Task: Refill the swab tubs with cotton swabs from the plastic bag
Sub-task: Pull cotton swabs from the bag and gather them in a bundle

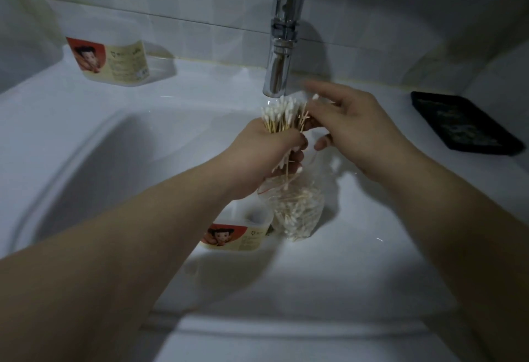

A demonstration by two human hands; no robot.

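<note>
While the swabs (282, 115) stand tips-up in one bundle, which hand bears them, and why there? (Reader)

Legend: The left hand (266, 155) grips the bundle round its stems, directly over the mouth of the bag (297, 207), probably so that strays fall back in. A few stems hang below the fist toward the bag. The right hand (352, 124) reaches to the bundle's side with fingers spread. Blur hides whether they pinch a swab or merely even up the sticks.

Reader: And the tubs?

Legend: One tub (240, 235) stands just beside the bag, partly under the left forearm, seemingly kept close for filling. A second tub (114, 58) sits well apart on the back ledge of the sink (86, 147), left of the tap (282, 44). Bag and near tub both rest on the sink. A dark flat object (463, 124) lies at far right; its kind cannot be told.
</note>
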